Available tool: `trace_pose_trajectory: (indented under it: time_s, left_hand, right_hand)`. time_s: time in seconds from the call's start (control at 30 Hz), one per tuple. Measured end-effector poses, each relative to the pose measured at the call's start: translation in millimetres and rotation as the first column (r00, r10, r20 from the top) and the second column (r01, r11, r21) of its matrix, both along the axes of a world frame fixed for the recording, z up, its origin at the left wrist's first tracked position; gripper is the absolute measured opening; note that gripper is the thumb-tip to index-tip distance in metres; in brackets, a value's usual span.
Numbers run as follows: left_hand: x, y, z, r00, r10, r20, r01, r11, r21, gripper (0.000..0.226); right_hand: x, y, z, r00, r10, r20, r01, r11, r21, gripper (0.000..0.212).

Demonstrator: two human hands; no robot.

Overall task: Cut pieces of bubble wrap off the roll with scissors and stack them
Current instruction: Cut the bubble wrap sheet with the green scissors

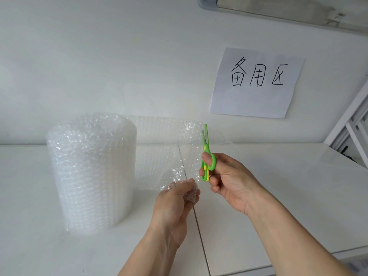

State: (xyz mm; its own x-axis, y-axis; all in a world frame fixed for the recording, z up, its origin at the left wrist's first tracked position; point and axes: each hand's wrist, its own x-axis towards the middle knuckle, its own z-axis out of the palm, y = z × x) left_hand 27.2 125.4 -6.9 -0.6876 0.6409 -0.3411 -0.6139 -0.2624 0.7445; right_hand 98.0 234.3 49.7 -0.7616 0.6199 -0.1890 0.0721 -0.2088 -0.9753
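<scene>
The bubble wrap roll [91, 172] stands upright on the white worktop [288, 196] in the left half of the frame, a little below the middle. From its right side a loose sheet of bubble wrap [165, 156] is unrolled toward the centre of the frame and stands almost vertical, with its top edge in front of the wall. The left hand [177, 200], in the lower middle of the frame, is closed on the lower corner of this sheet, and the plastic is crumpled between the thumb and the fingers. Just to the right of it, the right hand [229, 178] holds small green scissors [207, 154] with yellow details; the thumb goes through the upper loop and the other fingers are bent around the lower handle. The blades point up and are slightly apart, at the right side of the sheet; I cannot tell if they touch the plastic. A dark seam [201, 236] runs across the worktop from the sheet down to the bottom edge of the frame, between the two forearms. On the white wall, in the upper right of the frame, a sheet of paper [256, 82] carries three handwritten Chinese characters. At the right edge a white frame [350, 132] leans diagonally.
</scene>
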Motion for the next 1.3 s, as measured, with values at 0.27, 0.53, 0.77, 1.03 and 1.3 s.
trace_pose_trajectory:
  time_s: [0.27, 0.53, 0.77, 1.03, 1.3]
  left_hand:
    - [0.0, 0.2, -0.4, 1.0, 0.001, -0.004, -0.001, 1.0, -0.012, 0.006]
    - [0.2, 0.0, -0.5, 1.0, -0.004, 0.004, 0.004, 1.0, -0.012, 0.006]
    - [0.1, -0.2, -0.3, 1.0, -0.006, 0.011, 0.006, 1.0, -0.011, 0.006]
    - [-0.6, 0.8, -2.2, 1.0, -0.002, 0.028, 0.002, 1.0, -0.01, 0.006]
    - [-1.5, 1.8, -3.0, 0.999, 0.0, 0.036, 0.001, 1.0, -0.012, 0.007]
  right_hand:
    - [-1.0, 4.5, 3.6, 1.0, -0.005, -0.013, 0.005, 1.0, 0.003, 0.04]
    - [-1.5, 7.6, 7.4, 1.0, -0.012, -0.024, 0.012, 1.0, -0.006, 0.039]
    - [-3.5, 11.5, 9.3, 0.999, -0.007, -0.036, 0.007, 1.0, -0.013, 0.041]
    - [-7.4, 17.0, 12.8, 0.999, 0.004, -0.05, -0.004, 1.0, -0.007, 0.042]
    - [-8.5, 20.6, 14.2, 0.998, 0.024, -0.053, -0.024, 1.0, 0.003, 0.044]
